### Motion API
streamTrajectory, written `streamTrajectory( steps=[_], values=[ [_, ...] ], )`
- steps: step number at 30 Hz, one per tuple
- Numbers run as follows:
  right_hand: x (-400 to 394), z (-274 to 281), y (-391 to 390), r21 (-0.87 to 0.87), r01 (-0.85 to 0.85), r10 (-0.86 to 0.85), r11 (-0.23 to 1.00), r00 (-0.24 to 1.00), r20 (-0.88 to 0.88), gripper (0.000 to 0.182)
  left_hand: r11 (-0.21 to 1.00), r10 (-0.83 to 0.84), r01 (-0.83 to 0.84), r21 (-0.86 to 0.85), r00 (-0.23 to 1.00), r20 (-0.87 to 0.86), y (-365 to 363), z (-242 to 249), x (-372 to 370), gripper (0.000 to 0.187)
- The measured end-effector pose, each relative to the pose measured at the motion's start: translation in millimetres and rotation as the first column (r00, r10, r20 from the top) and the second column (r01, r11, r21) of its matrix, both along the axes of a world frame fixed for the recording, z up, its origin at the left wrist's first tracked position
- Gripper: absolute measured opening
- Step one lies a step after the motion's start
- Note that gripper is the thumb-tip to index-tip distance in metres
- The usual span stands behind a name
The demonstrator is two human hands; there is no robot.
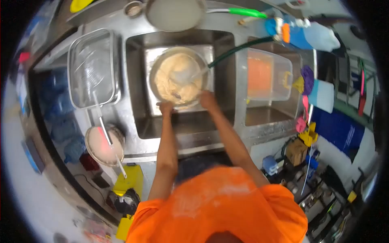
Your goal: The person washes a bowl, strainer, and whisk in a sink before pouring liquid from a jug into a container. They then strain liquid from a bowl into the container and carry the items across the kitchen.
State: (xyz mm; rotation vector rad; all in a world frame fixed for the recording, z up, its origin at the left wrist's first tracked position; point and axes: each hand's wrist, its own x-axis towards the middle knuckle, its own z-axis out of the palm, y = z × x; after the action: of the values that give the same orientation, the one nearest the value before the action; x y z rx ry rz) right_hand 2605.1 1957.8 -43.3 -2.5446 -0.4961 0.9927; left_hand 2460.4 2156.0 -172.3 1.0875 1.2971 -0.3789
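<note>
The person holds a round bowl (179, 77) of pale batter in the steel sink (137, 81), where a hose (239, 50) reaches its rim. Left hand (165, 107) and right hand (208, 98) have fingers closed on its near rim. Judged: rinsing or soaking; steady tilting comes next.

Both arms outstretched — left hand (165, 107), right hand (208, 98) gripping

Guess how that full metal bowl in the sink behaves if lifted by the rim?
Probably heavy: the metal bowl looks nearly full of pale batter-like mix. Likely slippery, since it sits in a wet-looking sink under a hose. Contents may slosh if tilted; left hand and right hand both grip the near rim.
</note>
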Motion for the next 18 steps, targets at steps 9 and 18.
streamTrajectory(
  steps=[9, 18],
  values=[
    [16.6, 49.1, 8.0, -0.071, 0.093, -0.103, 0.993, 0.983, -0.150, 0.025, 0.757, -0.039, 0.174, 0.630, 0.974, -0.223, 0.0, 57.8, 24.0, 0.082],
    [-2.9, 3.4, 0.4, 0.058, 0.105, -0.111, 0.993, 0.988, 0.103, 0.023, 0.873, -0.134, 0.244, 0.421, 0.952, -0.275, 9.7, 33.8, 11.2, 0.069]
  ],
)
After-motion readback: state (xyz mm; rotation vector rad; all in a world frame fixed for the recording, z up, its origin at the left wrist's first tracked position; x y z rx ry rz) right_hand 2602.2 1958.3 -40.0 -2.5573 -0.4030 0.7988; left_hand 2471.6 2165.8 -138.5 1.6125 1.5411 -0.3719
